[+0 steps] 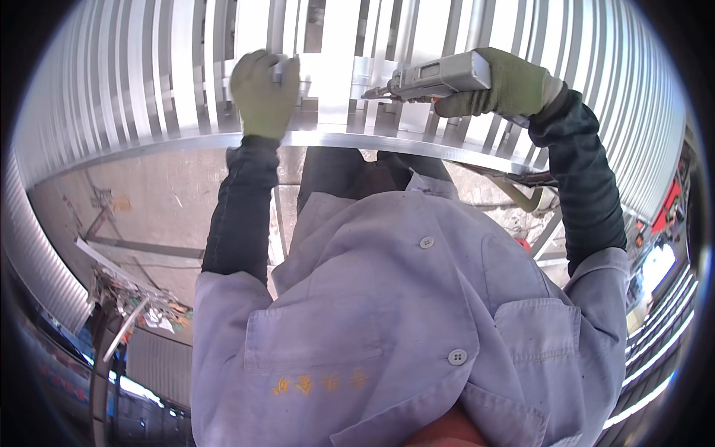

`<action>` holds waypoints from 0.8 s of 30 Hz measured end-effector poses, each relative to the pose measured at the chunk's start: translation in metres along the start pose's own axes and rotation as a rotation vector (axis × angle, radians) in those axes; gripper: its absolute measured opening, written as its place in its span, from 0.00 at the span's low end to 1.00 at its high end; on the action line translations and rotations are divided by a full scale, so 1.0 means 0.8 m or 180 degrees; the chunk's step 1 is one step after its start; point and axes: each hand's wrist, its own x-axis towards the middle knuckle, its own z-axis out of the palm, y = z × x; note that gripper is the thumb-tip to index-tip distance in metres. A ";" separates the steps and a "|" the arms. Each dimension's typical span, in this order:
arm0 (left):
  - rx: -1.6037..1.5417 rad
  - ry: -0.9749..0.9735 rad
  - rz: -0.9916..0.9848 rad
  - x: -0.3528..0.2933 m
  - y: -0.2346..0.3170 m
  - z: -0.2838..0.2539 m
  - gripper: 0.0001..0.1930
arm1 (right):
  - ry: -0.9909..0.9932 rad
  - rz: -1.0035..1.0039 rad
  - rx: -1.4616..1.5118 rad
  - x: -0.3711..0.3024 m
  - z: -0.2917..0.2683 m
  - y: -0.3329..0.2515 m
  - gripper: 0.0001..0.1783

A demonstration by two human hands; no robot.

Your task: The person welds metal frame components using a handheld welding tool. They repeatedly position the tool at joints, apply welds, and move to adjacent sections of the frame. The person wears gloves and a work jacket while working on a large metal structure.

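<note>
In a green work glove, my right hand grips a grey handheld power tool, its narrow nose pointing left over the metal strips. My left hand, gloved the same way, is over the strips to the left of the tool. Its fingers are curled; a small shiny patch shows by the thumb, but I cannot make out what they hold. Long silvery metal strips lie side by side with dark gaps between them. A bright metal edge rail runs across their near ends, just in front of me.
Below the rail is a grey floor with frame legs. Scraps and debris lie at the lower left, near a corrugated grey panel. More corrugated metal stands at the left rim. Something red is at the far right.
</note>
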 end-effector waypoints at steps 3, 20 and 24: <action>-0.0386 -0.0530 0.0591 0.047 0.053 0.046 0.18 | 0.0276 0.0232 0.0103 -0.009 0.010 0.021 0.38; 0.1015 -0.2118 0.0908 0.058 0.111 0.146 0.37 | 0.0384 0.0543 -0.0099 -0.008 0.026 0.065 0.33; 0.1067 -0.2183 0.0909 0.057 0.113 0.146 0.36 | 0.0293 0.0364 -0.0109 -0.006 0.017 0.068 0.33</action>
